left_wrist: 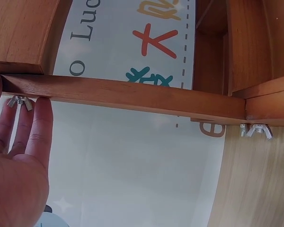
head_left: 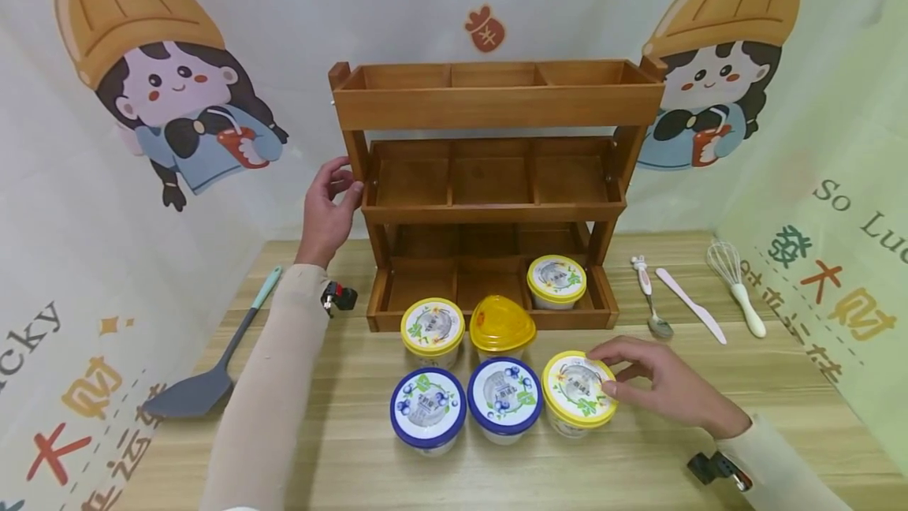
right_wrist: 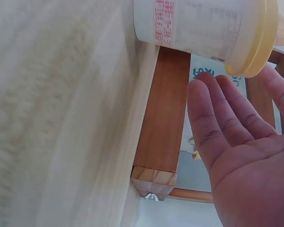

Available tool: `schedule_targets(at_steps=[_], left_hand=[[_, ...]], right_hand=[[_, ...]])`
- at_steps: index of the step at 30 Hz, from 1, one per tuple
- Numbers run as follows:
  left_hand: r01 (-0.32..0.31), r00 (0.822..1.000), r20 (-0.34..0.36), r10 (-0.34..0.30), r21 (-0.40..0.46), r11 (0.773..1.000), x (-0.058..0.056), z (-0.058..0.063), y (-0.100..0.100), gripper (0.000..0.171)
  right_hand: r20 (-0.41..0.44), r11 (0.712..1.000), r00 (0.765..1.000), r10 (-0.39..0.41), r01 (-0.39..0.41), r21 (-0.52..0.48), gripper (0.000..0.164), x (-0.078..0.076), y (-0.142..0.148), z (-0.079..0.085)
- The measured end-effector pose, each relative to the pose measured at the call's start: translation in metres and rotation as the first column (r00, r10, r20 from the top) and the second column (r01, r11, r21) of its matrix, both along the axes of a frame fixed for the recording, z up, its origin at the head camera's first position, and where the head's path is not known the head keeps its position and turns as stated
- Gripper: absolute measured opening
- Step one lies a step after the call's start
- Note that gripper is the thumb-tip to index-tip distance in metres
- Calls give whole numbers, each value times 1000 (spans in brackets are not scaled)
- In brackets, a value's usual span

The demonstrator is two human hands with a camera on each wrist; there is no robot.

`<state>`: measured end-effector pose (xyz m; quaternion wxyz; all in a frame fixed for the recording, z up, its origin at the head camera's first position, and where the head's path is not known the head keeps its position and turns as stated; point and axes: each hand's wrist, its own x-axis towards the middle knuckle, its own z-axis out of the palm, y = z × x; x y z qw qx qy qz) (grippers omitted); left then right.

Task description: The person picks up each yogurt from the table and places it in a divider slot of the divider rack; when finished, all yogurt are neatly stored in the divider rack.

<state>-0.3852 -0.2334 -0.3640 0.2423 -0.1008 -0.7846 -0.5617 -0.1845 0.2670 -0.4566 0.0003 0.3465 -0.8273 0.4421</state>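
Note:
My left hand [head_left: 331,211] holds the left post of a wooden three-tier shelf [head_left: 496,109]. In the left wrist view, the left fingers [left_wrist: 40,127] lie along one side of the post, beside a wing nut, with the thumb on the other side. Near the front right, my right hand [head_left: 663,385] touches the lid edge of a yellow-lidded tub [head_left: 578,389] with thumb and index finger. The right wrist view has that tub [right_wrist: 203,28] upright on the table, the other fingers loosely extended beside it. Two blue-lidded tubs [head_left: 428,408] stand to its left.
Behind them are another yellow-lidded tub [head_left: 433,327] and one with an orange domed lid [head_left: 502,325]. A yellow-lidded tub [head_left: 556,278] sits in the shelf's bottom right compartment. A spatula [head_left: 206,385] lies left; a spoon [head_left: 647,286], pink knife [head_left: 691,304] and whisk [head_left: 738,290] lie right.

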Motion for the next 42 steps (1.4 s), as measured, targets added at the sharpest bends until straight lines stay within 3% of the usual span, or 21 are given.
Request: schedule_targets(at_steps=[8,15,19,28,38,42], left_hand=[[-8,999,37,8,-6,1000,-1,3,-2,47],[-6,1000,13,7,-32,999,1,3,-2,46],[-17,1000,-6,17,-24,1000,2,4,-2,45],[-8,1000,24,9,-9,1000,0,1,-2,44],[-7,1000,14,7,-6,1000,0,0,-3,44],[-4,1000,8,4,-9,1000,0,0,-2,44]], right_hand=[[66,999,997,43,-41,-37,49,10,3,-7],[148,997,986,71,-66,-36,73,10,3,-12],[135,999,990,40,-37,-23,78,10,2,-14],[112,998,992,-59,61,-15,72,12,4,-11],[-25,997,998,-55,54,-59,72,-3,7,12],[-40,994,996,-76,73,-79,72,-9,5,24]])
